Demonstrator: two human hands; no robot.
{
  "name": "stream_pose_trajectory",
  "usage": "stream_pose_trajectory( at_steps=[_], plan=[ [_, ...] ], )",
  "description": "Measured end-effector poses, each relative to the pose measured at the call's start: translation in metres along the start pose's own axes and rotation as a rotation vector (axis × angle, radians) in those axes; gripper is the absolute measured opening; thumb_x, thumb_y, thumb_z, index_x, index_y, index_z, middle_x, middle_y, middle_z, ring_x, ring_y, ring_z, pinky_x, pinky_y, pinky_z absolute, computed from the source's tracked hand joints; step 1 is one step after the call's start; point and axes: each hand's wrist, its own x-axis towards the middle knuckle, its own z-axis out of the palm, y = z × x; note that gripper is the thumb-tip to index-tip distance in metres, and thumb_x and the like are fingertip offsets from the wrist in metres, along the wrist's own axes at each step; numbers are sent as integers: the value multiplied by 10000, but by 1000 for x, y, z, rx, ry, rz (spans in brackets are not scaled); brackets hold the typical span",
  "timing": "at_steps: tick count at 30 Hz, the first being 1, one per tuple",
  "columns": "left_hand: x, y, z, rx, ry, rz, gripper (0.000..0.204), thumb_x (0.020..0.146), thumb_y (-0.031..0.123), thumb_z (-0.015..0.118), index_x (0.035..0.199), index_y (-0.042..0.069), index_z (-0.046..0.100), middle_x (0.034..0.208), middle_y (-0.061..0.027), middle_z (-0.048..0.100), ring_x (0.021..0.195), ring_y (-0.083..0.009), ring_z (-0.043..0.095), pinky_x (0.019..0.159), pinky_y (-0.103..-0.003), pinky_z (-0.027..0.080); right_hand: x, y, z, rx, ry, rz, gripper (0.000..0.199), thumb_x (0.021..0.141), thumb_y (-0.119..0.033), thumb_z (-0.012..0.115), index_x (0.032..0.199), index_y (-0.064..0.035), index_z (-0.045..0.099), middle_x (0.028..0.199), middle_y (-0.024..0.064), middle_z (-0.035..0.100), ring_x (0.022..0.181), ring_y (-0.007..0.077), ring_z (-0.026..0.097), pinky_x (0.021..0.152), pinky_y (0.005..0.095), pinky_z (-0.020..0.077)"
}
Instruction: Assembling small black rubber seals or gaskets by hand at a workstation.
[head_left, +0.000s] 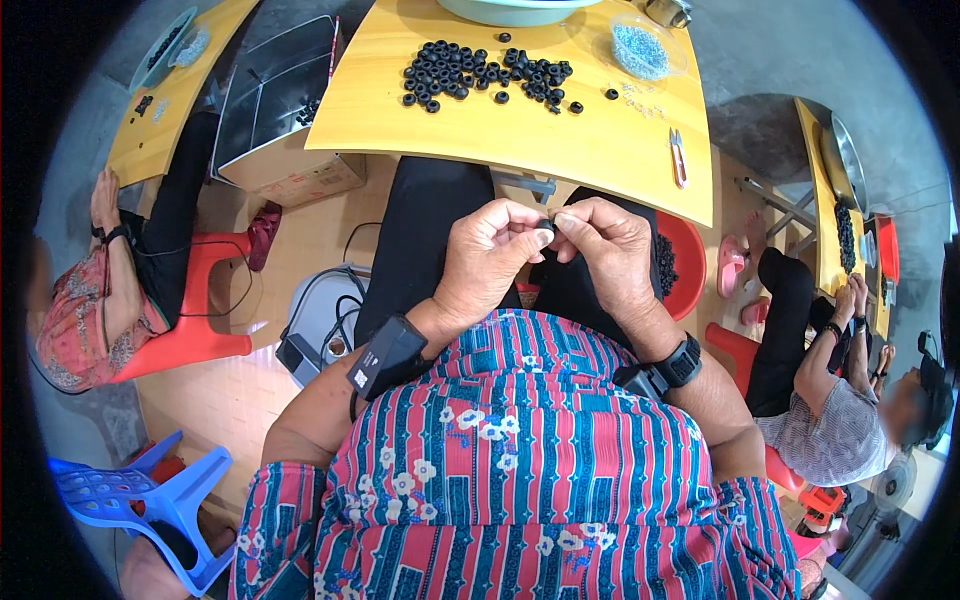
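Black rubber ring (545, 225) sits pinched between both hands, left hand (492, 250) and right hand (605, 245); fingertip grip should stay firm and level.

head cam | looks steeply down | close over lap and hands (545, 245) | wide fisheye

The fingers (545, 232) hide most of the small black ring (546, 224).

Rings (487, 77) on table (560, 150), bowl (640, 50) right of them
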Motion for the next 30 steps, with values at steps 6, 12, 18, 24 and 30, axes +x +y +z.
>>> stream_pose_trajectory(
  at_steps=[6,12,18,24,30],
  plan=[
    [0,2,0,83,-5,5,129,867,45,618,983,-6,594,871,-40,625,773,-73,585,684,-212,492,3,4,-3,233,-29,177,82,857,-57,623,848,14,662,706,40,626,584,87,552,557,214,464],
    [2,-5,1,-138,28,-18,112,851,26,632,940,-30,593,825,-59,644,753,-88,626,652,-207,523,8,9,-5,508,-130,393,111,878,-122,608,854,-16,585,720,26,567,653,108,543,636,249,483],
    [0,-1,-2,55,30,2,156,851,6,620,999,-38,601,898,-69,630,812,-99,605,723,-218,498,8,8,-9,629,-263,511,221,881,-239,612,872,-19,587,728,29,553,644,121,525,641,266,466],
    [2,-1,-1,30,45,114,168,787,-32,670,952,-24,639,882,-21,560,805,-82,558,712,-208,472,7,13,-14,619,-396,491,303,889,-303,596,892,-1,618,722,21,552,645,128,514,630,267,447],
    [5,-2,-3,143,24,148,157,792,-20,675,945,-2,644,866,-23,554,776,-80,575,689,-202,482,8,16,-16,635,-391,452,283,882,-282,612,866,1,612,719,22,553,637,127,510,626,261,435]
  ],
)
